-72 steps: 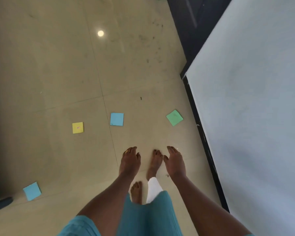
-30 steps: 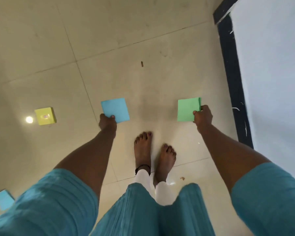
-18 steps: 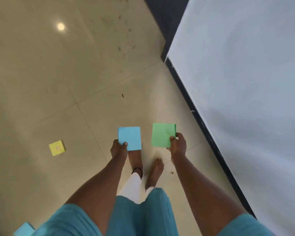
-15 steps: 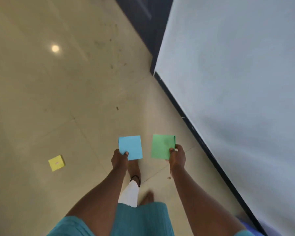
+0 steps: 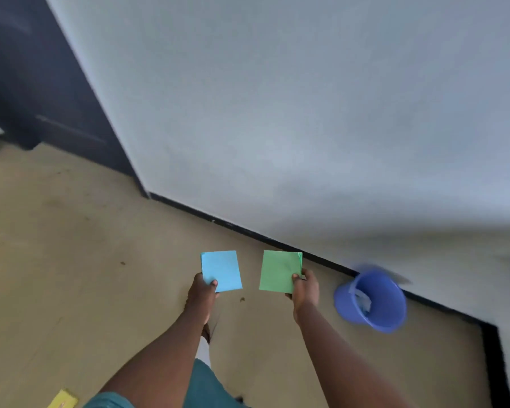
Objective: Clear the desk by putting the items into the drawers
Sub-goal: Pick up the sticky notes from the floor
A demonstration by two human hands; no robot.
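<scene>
My left hand pinches a light blue square of paper by its near left corner, thumb on top. My right hand pinches a green square of paper by its near right corner. Both papers are held flat above the beige floor, side by side with a small gap between them. A yellow paper pad lies on the floor at the bottom left edge of the view.
A blue plastic bucket with some paper scraps inside stands on the floor by the wall, right of my right hand. A pale grey wall with a black skirting fills the upper right. A dark door or cabinet is at the far left.
I have picked up the blue and green papers from the floor and stood up. The view has turned right toward the wall, bringing the blue bucket into sight.
</scene>
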